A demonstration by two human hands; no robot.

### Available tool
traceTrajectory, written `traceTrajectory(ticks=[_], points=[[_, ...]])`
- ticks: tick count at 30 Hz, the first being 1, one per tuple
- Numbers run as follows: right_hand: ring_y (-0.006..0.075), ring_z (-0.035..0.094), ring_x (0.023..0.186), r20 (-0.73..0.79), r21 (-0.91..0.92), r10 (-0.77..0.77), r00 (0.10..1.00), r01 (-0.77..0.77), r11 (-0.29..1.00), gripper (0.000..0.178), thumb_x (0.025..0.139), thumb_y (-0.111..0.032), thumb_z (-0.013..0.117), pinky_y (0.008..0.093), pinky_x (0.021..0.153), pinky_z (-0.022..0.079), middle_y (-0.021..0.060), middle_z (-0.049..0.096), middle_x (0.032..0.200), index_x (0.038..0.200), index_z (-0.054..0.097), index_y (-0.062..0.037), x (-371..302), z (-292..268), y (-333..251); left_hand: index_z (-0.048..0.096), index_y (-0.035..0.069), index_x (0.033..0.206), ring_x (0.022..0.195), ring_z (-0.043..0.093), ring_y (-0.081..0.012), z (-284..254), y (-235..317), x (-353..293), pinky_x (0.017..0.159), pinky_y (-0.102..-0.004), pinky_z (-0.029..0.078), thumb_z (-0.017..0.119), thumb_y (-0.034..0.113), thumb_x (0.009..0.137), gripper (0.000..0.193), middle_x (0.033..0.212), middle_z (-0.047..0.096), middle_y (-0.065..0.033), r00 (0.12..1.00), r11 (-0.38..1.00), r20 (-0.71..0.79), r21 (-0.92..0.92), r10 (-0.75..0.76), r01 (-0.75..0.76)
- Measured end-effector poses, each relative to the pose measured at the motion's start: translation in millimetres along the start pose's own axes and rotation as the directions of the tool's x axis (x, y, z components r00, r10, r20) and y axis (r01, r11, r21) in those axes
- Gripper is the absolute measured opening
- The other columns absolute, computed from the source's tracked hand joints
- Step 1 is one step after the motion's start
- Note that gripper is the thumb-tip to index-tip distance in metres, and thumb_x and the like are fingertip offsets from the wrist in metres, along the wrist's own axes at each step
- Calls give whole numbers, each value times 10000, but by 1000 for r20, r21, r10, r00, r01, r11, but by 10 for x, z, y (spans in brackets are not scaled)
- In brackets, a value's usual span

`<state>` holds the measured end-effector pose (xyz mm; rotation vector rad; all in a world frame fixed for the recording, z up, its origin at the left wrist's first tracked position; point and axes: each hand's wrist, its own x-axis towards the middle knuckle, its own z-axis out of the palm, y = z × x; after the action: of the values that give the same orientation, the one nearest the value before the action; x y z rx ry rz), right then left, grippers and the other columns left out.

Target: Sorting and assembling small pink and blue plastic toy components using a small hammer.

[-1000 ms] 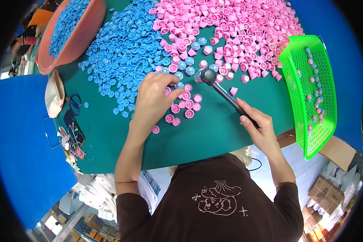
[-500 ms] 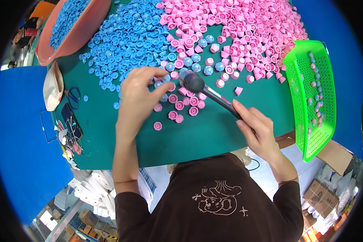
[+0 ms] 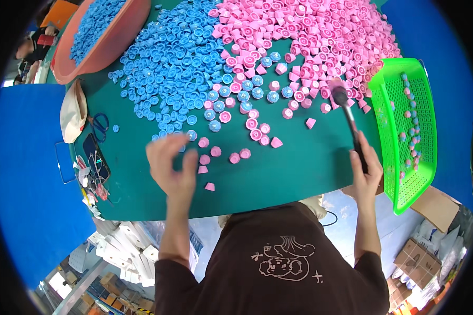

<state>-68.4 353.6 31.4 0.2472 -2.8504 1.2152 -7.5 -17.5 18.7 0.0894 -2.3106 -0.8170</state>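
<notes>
At our far left, a flat blue surface point(image 3: 37, 173) lies beyond the edge of the green tabletop point(image 3: 284, 181). At the upper left, a salmon-coloured basin point(image 3: 118, 50) leans toward us, filled with small blue pieces. Below it come a cream pouch point(image 3: 72, 115), a dark blue looped item point(image 3: 99, 128) and a dark phone point(image 3: 96, 160), with thin cords near it.

Next is our left hand point(image 3: 169, 165), blurred, above the near part of the tabletop. Its grip is wide, thumb apart from the fingers, and we see nothing held in it. A blue piece with a pale centre point(image 3: 192, 135) is just beside the fingertips; we cannot tell whether they touch. Behind rises the heap of blue caps point(image 3: 173, 63).

In the middle, blue pieces with pale centres mingle with loose pink cups point(image 3: 256, 135), some turned mouth up. Further right spreads the large heap of pink cups point(image 3: 320, 31).

Our right hand point(image 3: 368, 165) has its grip closed around the dark handle of a hammer point(image 3: 349, 113), whose round black head points away from us, near that heap's lower edge. At the far right, a bright green basket point(image 3: 384, 126) holds a line of small pink and blue pieces.
</notes>
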Motion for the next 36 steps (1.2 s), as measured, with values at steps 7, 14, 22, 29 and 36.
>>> traceTrajectory(ticks=[7,14,22,29,36], points=[[201,597,959,-111,-289,-29,993,-4,957,411,863,-8,669,307,877,461,105,648,1038,1270,634,-46,-152,-139,381,597,20,1193,1344,380,-351,-186,273,-865,1068,-442,326,629,253,925,356,1318,502,-178,966,951,43,193,-253,241],[330,355,1391,-106,757,23,994,66,651,686,989,-525,443,461,1134,302,202,356,1509,1462,386,-31,-42,325,-47,636,-8,1098,1068,554,-257,203,523,-608,913,-382,450,659,-8,859,240,1151,599,-142,992,957,7,-264,-125,122],[395,192,1460,395,838,-162,904,-427,-338,849,944,-711,275,583,1119,287,213,165,1587,1563,121,-151,16,404,-713,726,66,918,884,572,-221,613,1053,-206,748,-321,458,794,51,712,217,886,625,-37,964,918,258,-395,68,41],[404,129,1474,444,779,-241,863,-504,-372,838,939,-712,298,624,1118,248,204,146,1596,1566,123,-184,30,324,-732,727,87,949,850,562,-209,507,999,-187,703,-322,454,836,100,659,309,870,607,-19,945,924,252,-367,207,-105],[407,132,1472,485,606,-151,861,-456,-652,793,956,-672,318,627,1150,161,219,132,1596,1553,188,-166,39,401,-785,699,70,901,742,553,-147,555,1008,-383,619,-270,439,829,97,718,226,898,621,-22,984,860,176,-504,14,78]])
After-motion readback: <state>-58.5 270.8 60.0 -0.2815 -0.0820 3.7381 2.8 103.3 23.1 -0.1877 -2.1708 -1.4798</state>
